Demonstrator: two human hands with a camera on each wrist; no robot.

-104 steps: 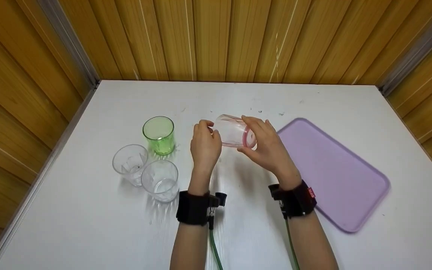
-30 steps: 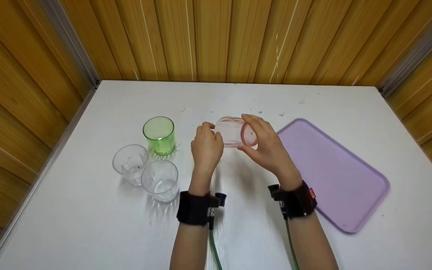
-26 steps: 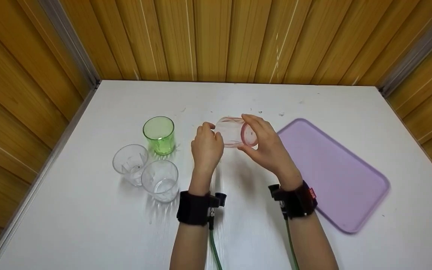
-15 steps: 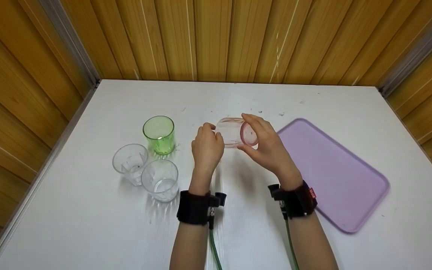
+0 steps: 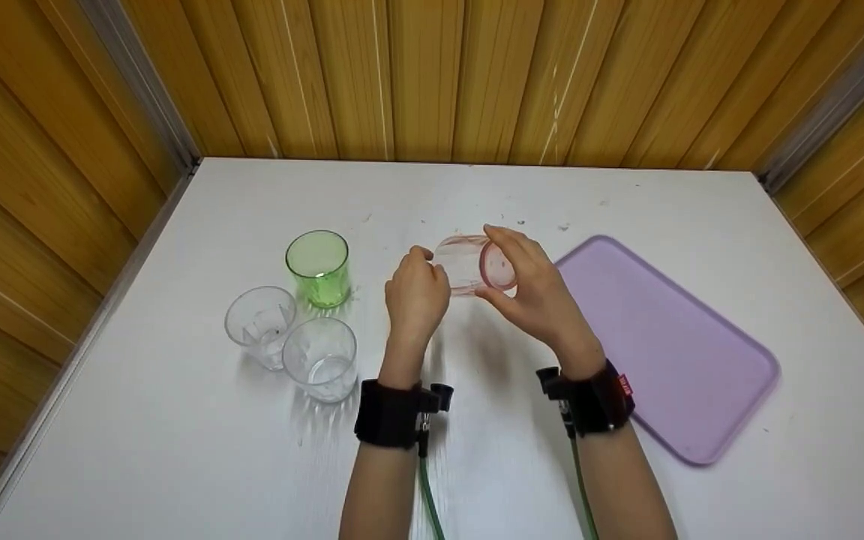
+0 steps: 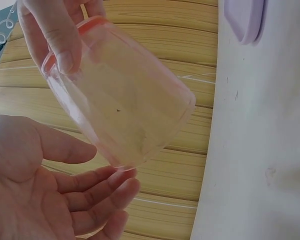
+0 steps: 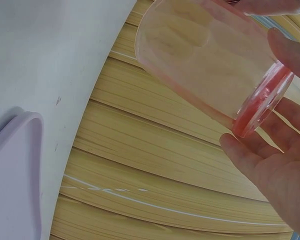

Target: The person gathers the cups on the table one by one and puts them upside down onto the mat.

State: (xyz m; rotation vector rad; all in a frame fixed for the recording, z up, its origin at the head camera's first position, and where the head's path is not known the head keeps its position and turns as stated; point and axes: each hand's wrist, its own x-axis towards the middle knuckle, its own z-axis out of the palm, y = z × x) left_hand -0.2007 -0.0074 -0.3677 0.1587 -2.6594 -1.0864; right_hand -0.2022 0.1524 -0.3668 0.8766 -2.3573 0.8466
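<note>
Bench [image 5: 139, 442]: white, spans most of the frame. Looks hard; a cup let go above it could bounce, roll or crack (material unknown).

Tray [image 5: 687, 360]: lilac, flat, right of frame. Right wrist overlaps its near-left edge in the head view; a lowered wrist could nudge it askew.

Right hand [image 5: 541, 300]: right of centre. Fingers and thumb clamped round the base end of the pink cup [image 5: 462, 268]. Judged the main support; a slip on the smooth band would drop it.

Left hand [image 5: 415, 296]: frame centre. Left-wrist view gives palm exposed, fingers loosely bent, thumb apart from them, tips by the mouth end. Firm contact: cannot tell. Judged poor backup; an uneven push here could twist the cup loose.

Left strap [image 5: 387, 416]: black, appears just beside the front clear cup [image 5: 319, 360]. Height gap unreadable. A leftward forearm swing could topple that cup.

Rear clear cup [image 5: 256, 330], left of frame, upright: outline overlaps the front one; touching or not, unclear. One tipping may take the other.

Green cup [image 5: 325, 289]: upright, above both; lower risk.

Pink cup: mid-frame, off the bench, on its side, mouth leftward, base rightward.
</note>
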